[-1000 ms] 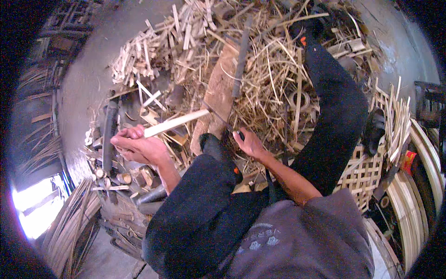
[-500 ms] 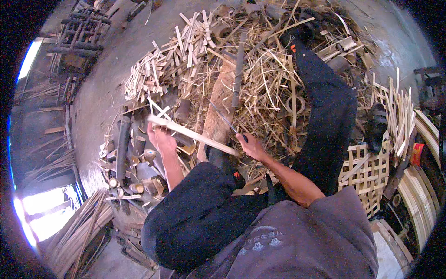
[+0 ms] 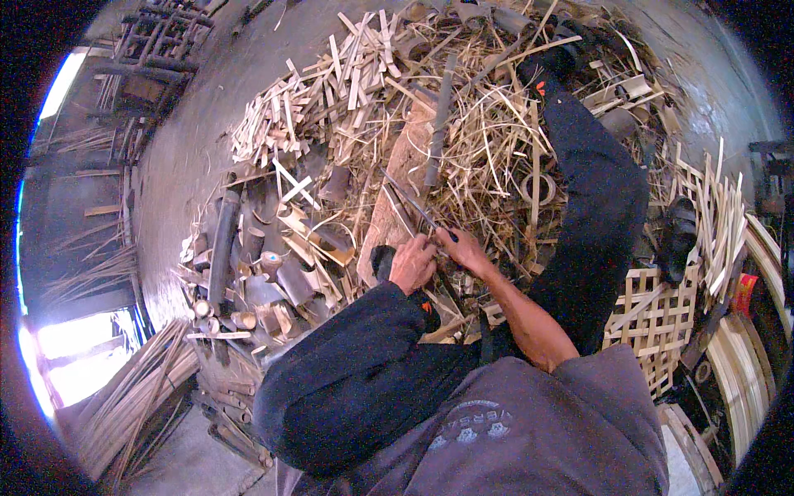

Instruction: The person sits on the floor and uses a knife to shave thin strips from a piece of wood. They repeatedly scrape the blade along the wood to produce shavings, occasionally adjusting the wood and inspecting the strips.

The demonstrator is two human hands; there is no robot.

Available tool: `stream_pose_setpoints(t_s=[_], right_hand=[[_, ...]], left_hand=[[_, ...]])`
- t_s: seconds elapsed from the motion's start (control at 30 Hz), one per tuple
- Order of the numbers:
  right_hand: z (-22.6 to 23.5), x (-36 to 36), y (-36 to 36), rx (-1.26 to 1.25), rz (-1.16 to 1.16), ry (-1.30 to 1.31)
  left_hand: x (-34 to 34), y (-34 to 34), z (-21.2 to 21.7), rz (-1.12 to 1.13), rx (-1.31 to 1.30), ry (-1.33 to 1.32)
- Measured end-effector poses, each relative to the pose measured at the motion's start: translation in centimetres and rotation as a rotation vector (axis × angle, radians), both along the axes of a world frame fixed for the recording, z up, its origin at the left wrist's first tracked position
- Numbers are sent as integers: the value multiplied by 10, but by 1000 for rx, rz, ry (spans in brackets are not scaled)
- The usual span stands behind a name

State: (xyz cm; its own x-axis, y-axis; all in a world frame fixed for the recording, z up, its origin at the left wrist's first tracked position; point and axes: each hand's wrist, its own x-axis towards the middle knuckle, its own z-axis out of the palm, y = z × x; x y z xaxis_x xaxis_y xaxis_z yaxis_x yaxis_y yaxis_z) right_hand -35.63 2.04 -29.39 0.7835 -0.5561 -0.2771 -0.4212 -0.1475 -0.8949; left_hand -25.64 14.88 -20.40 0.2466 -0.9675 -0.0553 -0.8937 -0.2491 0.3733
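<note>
My right hand point(image 3: 465, 250) is closed round the dark handle of a knife point(image 3: 411, 199), whose narrow blade points away and to the left. Right beside it my left hand point(image 3: 412, 264) is closed on a thin bamboo strip point(image 3: 399, 210), seen nearly edge-on and lying close along the blade. Whether blade and strip touch cannot be made out. Both hands are over the near end of a long, rough wooden block point(image 3: 416, 132) between my legs. My left fingers hide part of the strip.
Tangled bamboo shavings point(image 3: 488, 149) cover the floor ahead. Cut pale strips point(image 3: 318, 99) lie heaped far left, bamboo offcuts point(image 3: 289, 277) nearer left. On the right are a woven bamboo lattice point(image 3: 653, 318) and a dark sandal point(image 3: 680, 231). Long thin canes point(image 3: 136, 397) lean at lower left.
My left hand has come right and inward with the bamboo strip, from out at the left to beside my right hand. The strip has turned to lie along the knife. The view has shifted slightly.
</note>
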Motion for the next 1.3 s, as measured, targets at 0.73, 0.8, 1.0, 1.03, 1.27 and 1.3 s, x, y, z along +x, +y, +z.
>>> stream_pose_setpoints(t_s=[0.73, 0.8, 1.0, 1.03, 1.27, 1.3], right_hand=[[62, -5, -33, 611, 209, 78], [69, -2, -27, 602, 247, 74], [50, -4, -10, 498, 252, 42], [45, -6, -8, 496, 223, 21], [72, 6, 19, 95, 45, 55], [76, 11, 24, 50, 70, 78]], left_hand=[[143, 1, 157, 861, -583, 331], [141, 11, 143, 932, -509, 280], [130, 23, 118, 963, -802, 427], [136, 17, 133, 934, -975, 479], [134, 7, 180, 866, -1521, 736], [126, 1, 178, 903, -1529, 744]])
